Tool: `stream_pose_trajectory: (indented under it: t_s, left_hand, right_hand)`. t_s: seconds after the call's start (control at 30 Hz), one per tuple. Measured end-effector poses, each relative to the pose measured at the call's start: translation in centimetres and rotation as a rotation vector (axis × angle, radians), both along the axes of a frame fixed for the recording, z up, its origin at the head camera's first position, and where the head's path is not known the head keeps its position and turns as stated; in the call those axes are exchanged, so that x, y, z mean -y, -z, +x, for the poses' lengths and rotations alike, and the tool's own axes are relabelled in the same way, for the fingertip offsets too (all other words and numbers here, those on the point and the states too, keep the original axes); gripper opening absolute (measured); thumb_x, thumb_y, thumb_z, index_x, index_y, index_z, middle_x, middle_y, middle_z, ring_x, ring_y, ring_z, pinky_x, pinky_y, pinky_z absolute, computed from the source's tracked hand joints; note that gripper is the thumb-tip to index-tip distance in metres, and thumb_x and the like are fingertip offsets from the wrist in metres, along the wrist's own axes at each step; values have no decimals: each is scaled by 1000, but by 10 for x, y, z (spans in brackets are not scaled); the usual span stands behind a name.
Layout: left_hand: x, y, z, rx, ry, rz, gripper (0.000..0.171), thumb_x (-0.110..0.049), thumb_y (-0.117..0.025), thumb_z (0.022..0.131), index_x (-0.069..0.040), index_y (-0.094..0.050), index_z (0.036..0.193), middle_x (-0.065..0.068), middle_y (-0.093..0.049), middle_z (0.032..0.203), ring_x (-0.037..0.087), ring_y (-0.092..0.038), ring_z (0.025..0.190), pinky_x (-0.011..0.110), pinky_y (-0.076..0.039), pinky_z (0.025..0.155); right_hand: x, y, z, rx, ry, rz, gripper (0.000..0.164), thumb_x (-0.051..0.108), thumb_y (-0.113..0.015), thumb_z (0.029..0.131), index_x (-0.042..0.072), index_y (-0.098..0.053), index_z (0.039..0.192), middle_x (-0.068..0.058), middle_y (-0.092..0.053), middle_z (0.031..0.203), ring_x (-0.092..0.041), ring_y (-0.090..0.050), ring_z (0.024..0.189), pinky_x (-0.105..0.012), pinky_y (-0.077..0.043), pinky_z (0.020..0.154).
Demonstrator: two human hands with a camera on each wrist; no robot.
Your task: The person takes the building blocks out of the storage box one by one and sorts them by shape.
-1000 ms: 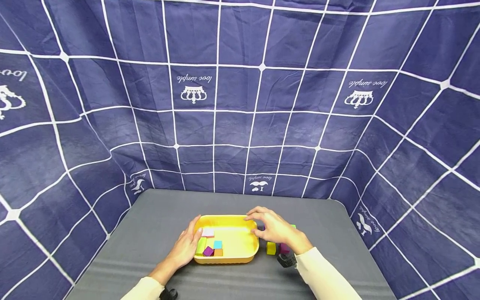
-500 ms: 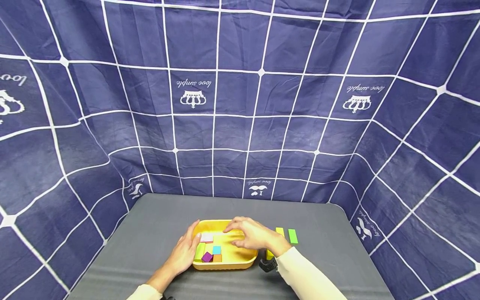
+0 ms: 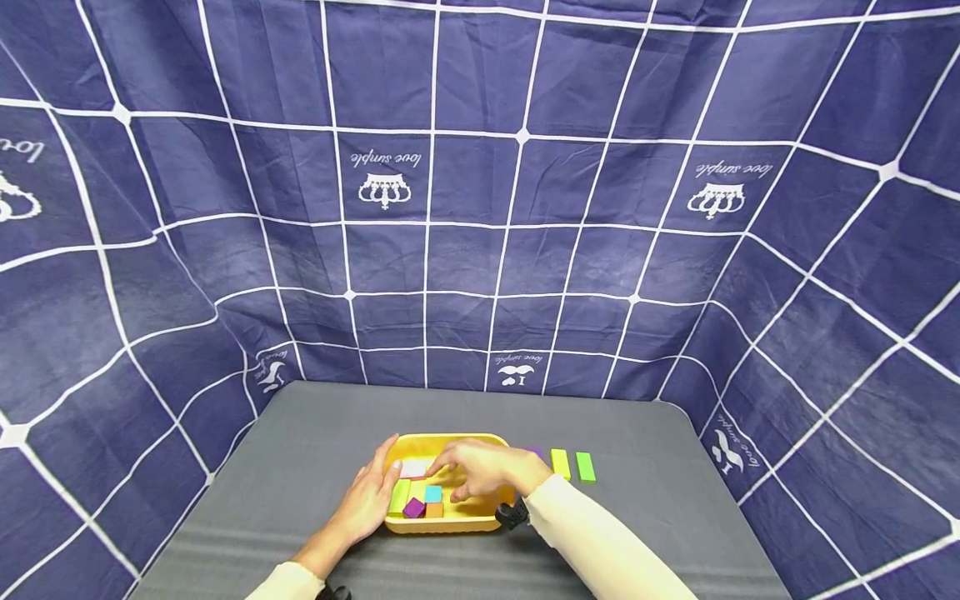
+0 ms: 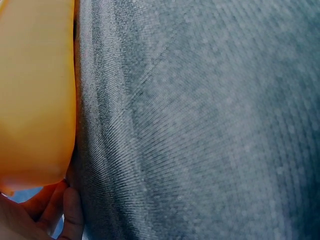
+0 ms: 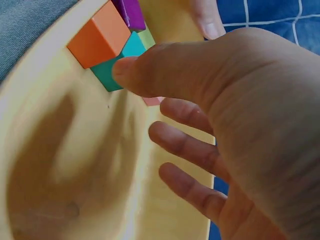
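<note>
A yellow tub [image 3: 450,525] stands on the grey table. My left hand [image 3: 366,500] holds its left end, thumb over the rim and fingers outside the wall. Inside, toward the left, lie a pale pink block [image 3: 414,468], a yellow-green block [image 3: 400,498], a purple cube [image 3: 414,507], a blue cube [image 3: 433,493] and an orange cube [image 3: 434,510]. My right hand [image 3: 480,468] reaches into the tub above these, fingers spread and nothing visible in them. In the right wrist view its thumb is close to the blue cube [image 5: 107,72]; contact is unclear. Its index fingertip is hidden there.
Right of the tub lie a yellow block [image 3: 560,463], a green block [image 3: 586,467] and a purple block [image 3: 535,451] partly covered by my right arm. A blue gridded cloth [image 3: 480,258] encloses the table's back and sides.
My right hand has moved left from the tub's right rim to over the blocks inside. My left hand stays on the left end. The right forearm now covers the cubes beside the tub.
</note>
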State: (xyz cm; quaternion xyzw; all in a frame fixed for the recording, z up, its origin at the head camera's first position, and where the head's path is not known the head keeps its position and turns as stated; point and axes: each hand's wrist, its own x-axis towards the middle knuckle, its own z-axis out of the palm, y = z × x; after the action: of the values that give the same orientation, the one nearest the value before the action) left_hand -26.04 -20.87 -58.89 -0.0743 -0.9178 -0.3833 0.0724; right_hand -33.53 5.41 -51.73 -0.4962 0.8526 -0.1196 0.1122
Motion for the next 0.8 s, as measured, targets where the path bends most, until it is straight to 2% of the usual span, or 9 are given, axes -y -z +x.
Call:
stream_pose_trajectory:
  t_s: [0.23,0.47,0.57,0.8]
  left_hand:
    - [-1,-2,0,-4,-1,-11,57,-31,-46,127,-8,-38,179,29,-59,173,58,-60,153,78,-43,128]
    - [-1,-1,1,0,-4,-19,57,-31,-46,127,-8,-37,179,29,-60,172,57,-62,152,77,-44,128]
    - [-1,-1,2,-3,-10,-25,56,-32,-46,127,-10,-38,178,28,-61,171,56,-64,148,76,-48,124]
    - [-2,-2,1,14,-26,-20,57,-32,-47,127,-12,-38,179,26,-61,172,56,-64,146,77,-49,122]
  right_hand:
    - [14,1,-3,8,-60,32,60,12,-98,95,20,-79,152,3,-80,148,-12,-81,126,-17,-57,112]
    - [25,7,-2,7,-102,78,52,12,-96,97,22,-82,146,12,-83,142,3,-79,111,-11,-56,105]
    - [27,9,-2,11,-98,93,47,10,-95,98,22,-85,142,14,-85,133,5,-75,104,-8,-55,99]
    - [29,10,-2,56,-55,86,42,2,-93,97,22,-87,134,11,-86,120,3,-71,95,-6,-54,90]
